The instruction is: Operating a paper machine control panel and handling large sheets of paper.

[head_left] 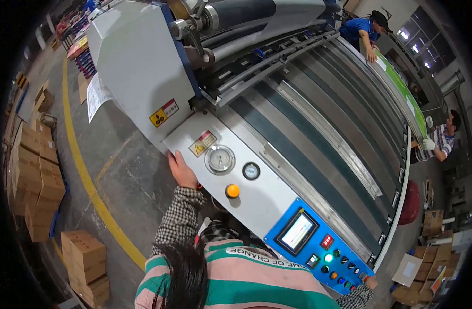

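Observation:
A large laminating-type machine with rollers fills the middle, its white side panel [246, 201] right in front of me. My left hand [183, 171] rests against the panel's left edge, fingers stretched out and partly hidden. No held object shows in it. Near it are a round gauge [220, 159], a smaller dial [251, 171] and an orange knob [232, 191]. At the panel's right end is a blue control box [318, 247] with a lit screen [297, 230] and several buttons. My right hand [370, 282] is by that box's right corner, its fingers mostly hidden.
Dark belts [318, 118] run across the bed, with a metal bar [331, 139] lying over them. Beyond, a person in blue [355, 28] and one in stripes [444, 135] handle green-and-white sheets [400, 85]. Cartons [84, 252] stand left past a yellow floor line [86, 180].

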The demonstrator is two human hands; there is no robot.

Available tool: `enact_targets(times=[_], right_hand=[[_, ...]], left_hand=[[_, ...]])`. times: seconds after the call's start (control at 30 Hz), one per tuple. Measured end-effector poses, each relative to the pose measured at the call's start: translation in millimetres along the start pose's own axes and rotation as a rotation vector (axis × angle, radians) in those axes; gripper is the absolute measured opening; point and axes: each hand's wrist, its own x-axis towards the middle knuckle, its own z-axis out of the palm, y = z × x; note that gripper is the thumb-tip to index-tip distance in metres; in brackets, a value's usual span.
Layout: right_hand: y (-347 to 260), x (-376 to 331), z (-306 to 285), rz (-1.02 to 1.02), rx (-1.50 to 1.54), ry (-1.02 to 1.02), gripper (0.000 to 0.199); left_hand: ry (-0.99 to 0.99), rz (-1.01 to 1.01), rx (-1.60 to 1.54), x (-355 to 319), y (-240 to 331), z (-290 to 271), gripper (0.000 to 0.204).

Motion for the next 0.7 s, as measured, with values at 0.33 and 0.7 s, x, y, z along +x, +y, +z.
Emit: enact_targets(times=[0.33, 0.7], right_hand=[[-330.2, -131.4, -102.8, -0.625, 0.455, -0.122, 0.038], [-558.2, -311.8, -106.0, -1.222, 0.569, -0.392, 0.022]], left_hand=[[-0.056, -0.015, 0.083, -7.6, 16.2, -8.3, 0.048], [-0.083, -0.066, -0.08, -10.0, 22.5, -2.4, 0.049]])
